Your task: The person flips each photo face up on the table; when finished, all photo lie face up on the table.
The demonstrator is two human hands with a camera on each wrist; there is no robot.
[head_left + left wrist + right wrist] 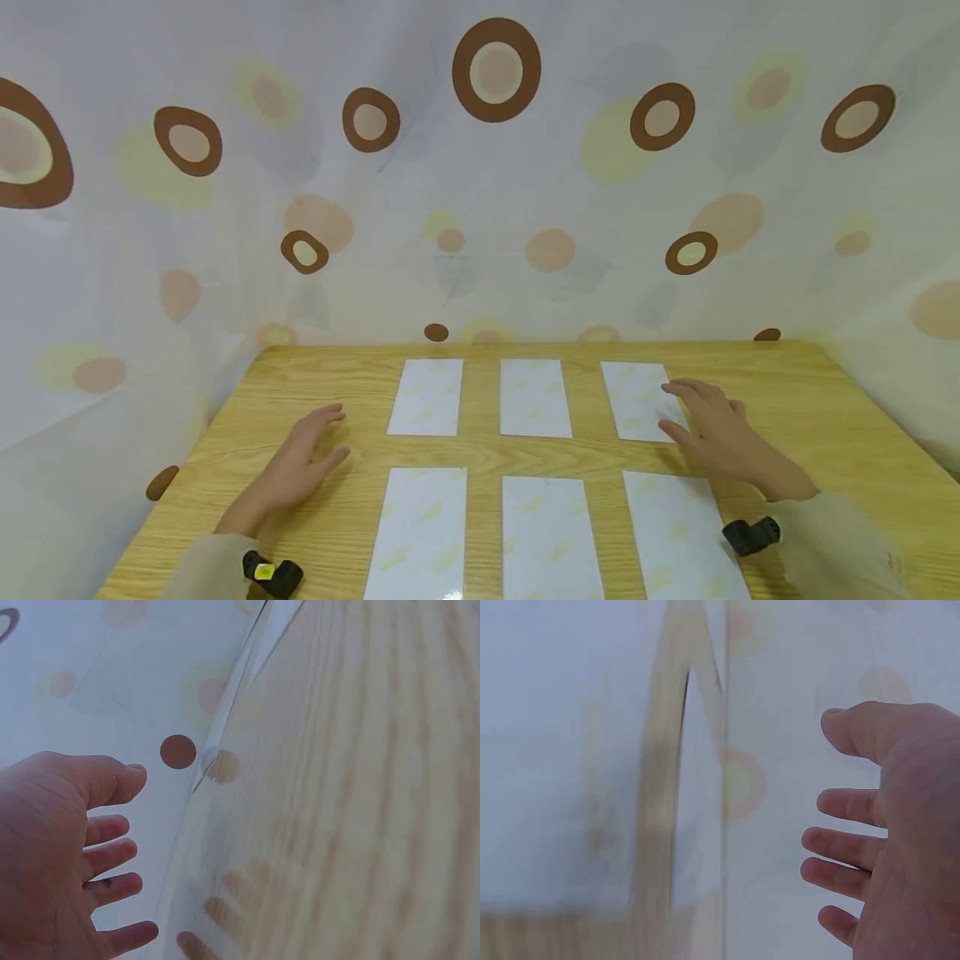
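Over the left side of the wooden table [810, 400], the left hand [297, 462] hovers, fingers loosely parted, nothing in its grasp; the left far sheet [425, 398] and left near sheet [418, 533] lie to its right. Next come the middle far sheet [534, 397] and middle near sheet [551, 537], long axes running from far edge towards near edge. The right far sheet [637, 400], towards the far right corner, runs likewise, near end slanting right, beyond the right near sheet [682, 533]. The right hand [716, 425], much the nearer, overlaps its right side, fingers apart and holding nothing; contact cannot be told.
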